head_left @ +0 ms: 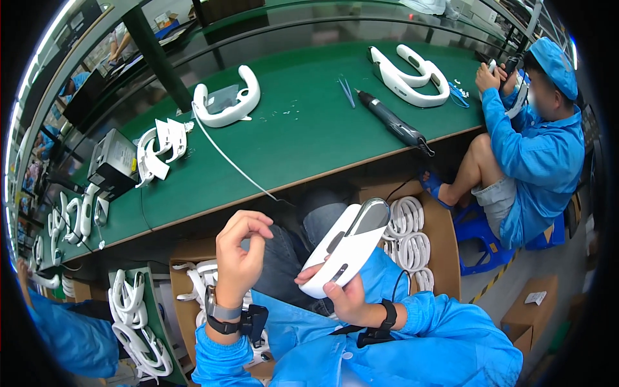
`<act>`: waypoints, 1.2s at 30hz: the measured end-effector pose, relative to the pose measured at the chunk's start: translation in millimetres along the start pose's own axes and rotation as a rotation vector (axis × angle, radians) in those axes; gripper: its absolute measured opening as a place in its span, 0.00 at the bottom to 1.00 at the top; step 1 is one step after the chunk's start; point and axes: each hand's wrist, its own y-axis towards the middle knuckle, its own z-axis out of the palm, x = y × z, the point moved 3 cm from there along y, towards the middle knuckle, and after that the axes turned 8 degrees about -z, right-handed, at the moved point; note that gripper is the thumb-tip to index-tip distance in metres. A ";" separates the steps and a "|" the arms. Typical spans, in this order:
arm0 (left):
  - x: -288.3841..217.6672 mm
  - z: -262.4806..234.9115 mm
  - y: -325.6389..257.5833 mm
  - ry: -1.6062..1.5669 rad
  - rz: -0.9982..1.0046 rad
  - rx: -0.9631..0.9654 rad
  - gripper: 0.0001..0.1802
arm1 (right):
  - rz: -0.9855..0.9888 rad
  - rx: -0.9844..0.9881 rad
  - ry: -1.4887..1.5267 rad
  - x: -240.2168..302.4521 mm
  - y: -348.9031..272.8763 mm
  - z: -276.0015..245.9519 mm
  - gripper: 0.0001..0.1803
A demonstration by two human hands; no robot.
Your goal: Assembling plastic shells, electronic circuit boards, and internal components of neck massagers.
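Observation:
My right hand (348, 302) grips a white curved device (342, 248) by its lower end, thumb on the near side. The device has a glossy dark panel at its top and dark oval inserts; it is tilted over my lap. To its left, my left hand (240, 255) is raised and apart from it. Its fingers curl toward the thumb in a loose pinch; anything tiny between the tips cannot be made out. On the green table ahead lie a white U-shaped device (253, 103), another white U-shaped device (412, 87) and a dark electric screwdriver (393, 120).
Cardboard boxes holding white curved parts stand beside my legs, one right (445, 251), one left (184, 248). A white cable (235, 166) hangs over the table edge. Blue tweezers (347, 93) lie near the screwdriver. A co-worker (535, 148) in blue sits at right.

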 end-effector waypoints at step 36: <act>127.3 68.1 -60.8 -1.376 -0.746 -0.141 0.07 | 0.365 0.933 -0.754 -32.0 5.1 -67.2 0.16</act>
